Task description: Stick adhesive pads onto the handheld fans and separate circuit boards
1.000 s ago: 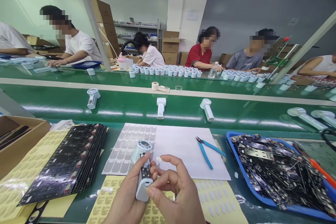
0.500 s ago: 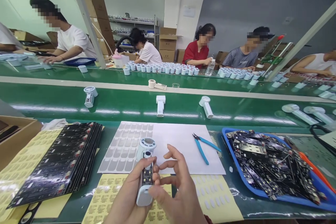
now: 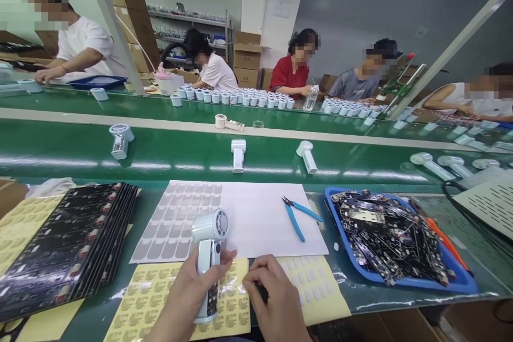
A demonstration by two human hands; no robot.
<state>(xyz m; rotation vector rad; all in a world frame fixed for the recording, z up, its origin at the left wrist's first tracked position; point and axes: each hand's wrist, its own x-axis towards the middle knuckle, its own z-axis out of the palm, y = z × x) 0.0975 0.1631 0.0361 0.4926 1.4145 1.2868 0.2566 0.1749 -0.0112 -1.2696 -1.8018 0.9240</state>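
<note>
**Left hand held small fan body, right hand closed on dark part beside it**

Left hand (image 3: 192, 291) had its grip clamped around the handle of a white handheld fan (image 3: 209, 256), thumb over the front. Fan stood roughly upright, round head above the grip, open side of the handle showing a dark board inside. Fan sat directly over the yellow sticker sheet (image 3: 160, 299) on the table (image 3: 120, 310).

Right hand (image 3: 276, 299) was just right of the fan, fingers curled together on a small dark part (image 3: 262, 291); too hidden to tell what it was. Grip touching or nearly touching the sheet; could not tell.

Beyond both hands lay a white backing sheet (image 3: 264, 219) with grey pads (image 3: 176, 219) on its left half. Blue cutters (image 3: 298, 216) lay on that sheet, up and right of the right hand. Further right, well apart, a blue tray (image 3: 460, 278) piled with black circuit boards (image 3: 388, 235). Left of the left hand, a fanned stack of black board panels (image 3: 68, 246) over more yellow sheets.

Past the white sheet ran a green conveyor belt (image 3: 180, 152) carrying several white fans (image 3: 238, 155). Other people sat at the far side with rows of small white cups (image 3: 240, 99).
</note>
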